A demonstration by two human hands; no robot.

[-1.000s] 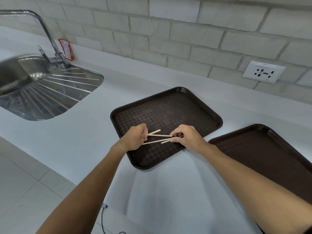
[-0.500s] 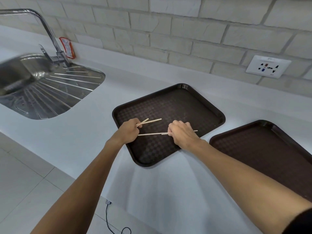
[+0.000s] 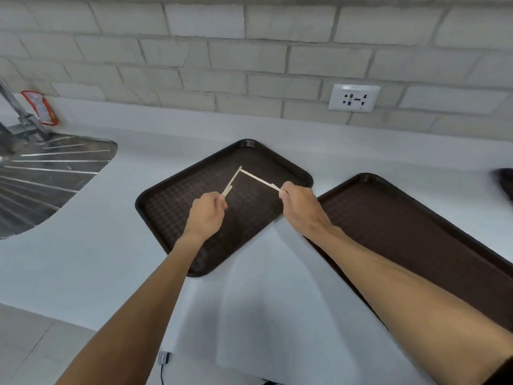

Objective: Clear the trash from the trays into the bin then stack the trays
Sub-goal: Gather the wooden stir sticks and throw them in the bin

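Observation:
Two dark brown trays lie on the white counter: one tray point(image 3: 166, 207) in the middle, a second tray point(image 3: 416, 234) to its right. Over the middle tray my left hand point(image 3: 206, 215) pinches thin wooden stir sticks point(image 3: 232, 181) that point up and away. My right hand point(image 3: 301, 205) pinches another wooden stick point(image 3: 256, 178) by its near end. The far tips of the sticks almost meet above the tray. No bin is in view.
A steel sink drainboard point(image 3: 50, 173) and tap base point(image 3: 25, 126) are at the left, with a red-edged packet point(image 3: 40, 108) against the brick wall. A wall socket point(image 3: 354, 98) is behind the trays. A dark object point(image 3: 505, 180) sits at the far right edge.
Both hands have lifted the sticks off the tray and drawn apart; the sticks now angle upward with their tips close. The view has shifted right and forward.

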